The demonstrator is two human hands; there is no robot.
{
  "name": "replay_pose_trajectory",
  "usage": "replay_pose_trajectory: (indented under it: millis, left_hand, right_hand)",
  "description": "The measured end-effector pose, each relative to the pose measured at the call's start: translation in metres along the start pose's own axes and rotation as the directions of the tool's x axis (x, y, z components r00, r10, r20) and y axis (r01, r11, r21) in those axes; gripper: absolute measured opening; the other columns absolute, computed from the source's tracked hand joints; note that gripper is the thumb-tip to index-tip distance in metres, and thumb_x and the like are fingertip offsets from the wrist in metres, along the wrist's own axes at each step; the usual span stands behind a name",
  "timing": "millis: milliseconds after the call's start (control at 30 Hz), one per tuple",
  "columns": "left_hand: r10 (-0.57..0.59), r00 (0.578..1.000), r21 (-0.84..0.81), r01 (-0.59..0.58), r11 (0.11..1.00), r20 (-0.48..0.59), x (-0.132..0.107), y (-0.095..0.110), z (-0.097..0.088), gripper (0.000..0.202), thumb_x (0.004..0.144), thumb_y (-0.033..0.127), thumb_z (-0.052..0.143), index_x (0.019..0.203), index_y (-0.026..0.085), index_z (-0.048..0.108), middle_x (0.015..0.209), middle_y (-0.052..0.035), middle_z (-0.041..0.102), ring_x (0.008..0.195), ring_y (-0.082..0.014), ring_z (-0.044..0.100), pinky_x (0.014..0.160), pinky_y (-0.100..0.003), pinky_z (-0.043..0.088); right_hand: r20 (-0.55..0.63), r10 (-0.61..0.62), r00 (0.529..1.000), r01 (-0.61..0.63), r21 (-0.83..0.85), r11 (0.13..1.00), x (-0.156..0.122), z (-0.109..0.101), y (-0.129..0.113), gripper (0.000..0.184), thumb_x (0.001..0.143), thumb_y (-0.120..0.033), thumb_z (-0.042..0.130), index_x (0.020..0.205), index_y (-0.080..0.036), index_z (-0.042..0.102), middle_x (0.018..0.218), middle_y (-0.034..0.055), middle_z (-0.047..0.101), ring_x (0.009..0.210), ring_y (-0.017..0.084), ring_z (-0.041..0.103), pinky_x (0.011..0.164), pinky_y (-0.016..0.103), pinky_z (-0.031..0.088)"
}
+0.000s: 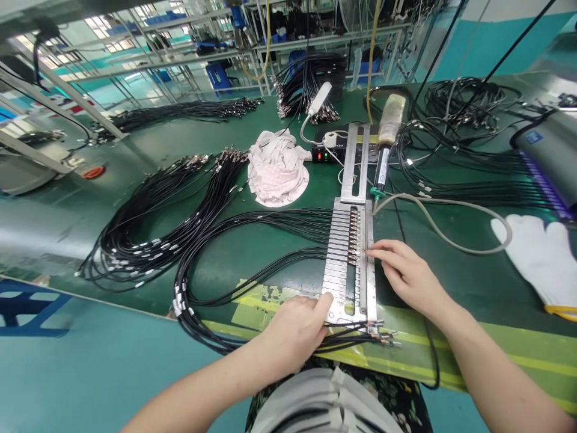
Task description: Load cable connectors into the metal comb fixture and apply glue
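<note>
A slotted metal jig (343,258) lies on the green table (279,240), with several thin black cables (252,231) laid into its slots from the left, their copper ends showing along its right side. My left hand (297,328) rests at the jig's near left corner, fingers curled over a bunch of loose black cables (360,340), thumb on the metal. My right hand (406,273) lies at the jig's right edge, its fingertips pinched on a cable end in a slot.
A large bundle of black cables (153,222) lies to the left, a crumpled white cloth (277,168) behind the jig. A soldering iron (387,132) and a black power box (327,155) stand further back. More cables (464,144) and a white glove (541,255) lie right.
</note>
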State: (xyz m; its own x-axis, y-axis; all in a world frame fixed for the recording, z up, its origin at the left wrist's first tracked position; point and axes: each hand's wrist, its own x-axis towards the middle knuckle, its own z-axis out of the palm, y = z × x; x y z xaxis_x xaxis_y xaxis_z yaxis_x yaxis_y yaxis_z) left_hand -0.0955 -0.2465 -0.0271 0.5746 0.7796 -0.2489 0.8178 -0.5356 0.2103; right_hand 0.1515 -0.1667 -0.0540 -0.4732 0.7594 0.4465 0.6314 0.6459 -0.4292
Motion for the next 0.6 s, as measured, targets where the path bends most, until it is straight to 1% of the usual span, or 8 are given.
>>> replay_pose_trajectory:
  millis: [67,133,267,333,400,467,533,600]
  left_hand:
    - [0.022,1.0,0.018,-0.022,1.0,0.011,-0.003,-0.005,0.0,0.034,0.078,0.009,0.05,0.109,0.014,0.041,0.078,-0.0042,0.062,0.071,-0.0224,0.058,0.061,-0.032,0.047]
    - [0.036,0.999,0.031,-0.036,0.999,0.003,-0.004,-0.01,-0.003,0.033,0.075,0.007,0.048,0.106,0.013,0.044,0.077,-0.0047,0.06,0.07,-0.0222,0.056,0.062,-0.032,0.046]
    - [0.158,0.984,0.023,-0.156,0.987,-0.079,-0.001,-0.019,-0.011,0.011,0.077,0.008,0.047,0.083,0.017,0.049,0.083,-0.0048,0.057,0.077,-0.0205,0.051,0.069,-0.032,0.045]
    - [0.176,0.977,0.016,-0.175,0.984,-0.121,0.001,-0.021,-0.012,0.011,0.081,0.009,0.045,0.076,0.018,0.047,0.084,-0.0045,0.054,0.078,-0.0192,0.049,0.07,-0.031,0.044]
    - [0.14,0.98,0.008,-0.14,0.99,-0.143,0.0,-0.021,-0.008,0.013,0.083,0.008,0.043,0.075,0.018,0.046,0.082,-0.004,0.053,0.075,-0.0176,0.049,0.067,-0.029,0.043]
    - [0.112,0.984,-0.022,-0.116,0.993,-0.139,-0.004,-0.021,0.0,0.012,0.086,0.009,0.041,0.078,0.017,0.045,0.08,-0.0029,0.053,0.071,-0.0162,0.048,0.063,-0.028,0.042]
    - [0.104,0.985,-0.056,-0.113,0.992,-0.137,-0.01,-0.02,0.009,0.011,0.09,0.013,0.04,0.081,0.017,0.045,0.079,-0.0023,0.053,0.069,-0.0158,0.049,0.06,-0.027,0.041]
    - [0.096,0.983,-0.047,-0.105,0.993,-0.159,-0.016,-0.019,0.016,0.011,0.091,0.017,0.041,0.081,0.018,0.045,0.079,-0.0025,0.052,0.07,-0.0169,0.049,0.06,-0.028,0.041]
  right_hand:
    - [-0.005,0.005,1.0,-0.005,-0.019,1.0,-0.001,-0.001,0.001,0.031,0.087,-0.009,0.039,0.105,-0.021,0.061,0.108,0.008,0.059,0.1,0.019,0.057,0.086,0.036,0.049]
    - [-0.003,0.015,1.0,-0.015,-0.037,0.999,-0.001,-0.002,0.003,0.031,0.087,-0.009,0.039,0.105,-0.02,0.062,0.108,0.0084,0.059,0.1,0.02,0.057,0.085,0.036,0.05]
    - [-0.002,0.028,1.0,-0.029,-0.066,0.997,-0.002,-0.001,0.006,0.031,0.086,-0.009,0.039,0.105,-0.019,0.062,0.109,0.0092,0.058,0.101,0.021,0.057,0.084,0.037,0.05]
    - [0.004,0.034,0.999,-0.033,-0.072,0.997,-0.002,0.001,0.007,0.031,0.086,-0.009,0.039,0.104,-0.019,0.062,0.109,0.0093,0.058,0.1,0.021,0.057,0.084,0.037,0.05]
    - [0.018,0.048,0.999,-0.046,-0.071,0.996,-0.002,0.002,0.007,0.032,0.086,-0.009,0.038,0.104,-0.019,0.062,0.109,0.0092,0.058,0.099,0.021,0.057,0.084,0.037,0.051]
    - [0.034,0.067,0.997,-0.065,-0.073,0.995,-0.002,0.003,0.008,0.032,0.086,-0.009,0.037,0.104,-0.02,0.062,0.11,0.0092,0.058,0.099,0.021,0.058,0.083,0.037,0.051]
    - [0.044,0.076,0.996,-0.072,-0.078,0.994,-0.002,0.003,0.008,0.033,0.086,-0.009,0.037,0.105,-0.019,0.062,0.11,0.0092,0.058,0.099,0.02,0.058,0.083,0.036,0.051]
    - [0.057,0.075,0.996,-0.071,-0.079,0.994,-0.002,0.004,0.009,0.032,0.086,-0.009,0.037,0.104,-0.019,0.061,0.11,0.0091,0.058,0.098,0.02,0.059,0.082,0.036,0.052]
